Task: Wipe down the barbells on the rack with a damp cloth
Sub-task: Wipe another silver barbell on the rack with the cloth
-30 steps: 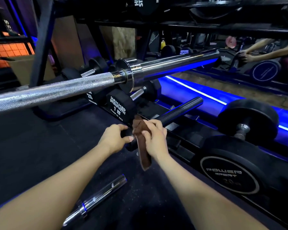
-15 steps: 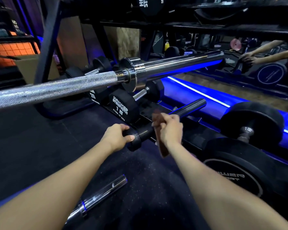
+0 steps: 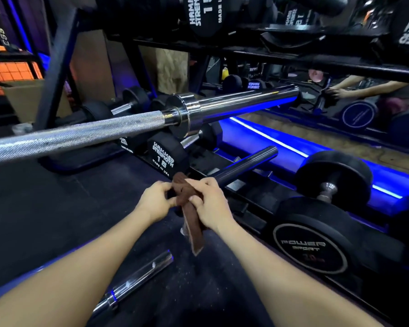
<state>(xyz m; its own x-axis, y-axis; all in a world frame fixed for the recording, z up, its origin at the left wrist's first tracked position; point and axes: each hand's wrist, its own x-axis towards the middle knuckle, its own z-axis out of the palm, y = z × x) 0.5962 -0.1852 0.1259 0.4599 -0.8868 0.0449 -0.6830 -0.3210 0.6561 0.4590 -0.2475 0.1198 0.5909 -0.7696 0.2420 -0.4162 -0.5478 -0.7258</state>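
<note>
A dark barbell sleeve (image 3: 248,164) lies low on the rack, pointing up and to the right. My right hand (image 3: 208,202) grips a brown cloth (image 3: 191,215) wrapped round the near end of that bar, and the cloth's tail hangs down below my wrist. Beside it, my left hand (image 3: 155,201) curls round the bar's near end, touching the cloth. A long chrome barbell (image 3: 109,129) with a knurled shaft crosses the view above both hands. Another chrome bar (image 3: 132,283) lies on the floor between my forearms.
Black dumbbells (image 3: 162,156) marked 15 sit on the low rack (image 3: 243,185) behind my hands, and a larger Power Sport dumbbell (image 3: 314,246) stands at the right. More dumbbells fill the upper shelf (image 3: 293,57). A mirror with blue light strips runs along the back.
My right hand has slid the cloth back down the dark bar toward my left hand, and the two hands now meet at the near end. The view has dipped closer.
</note>
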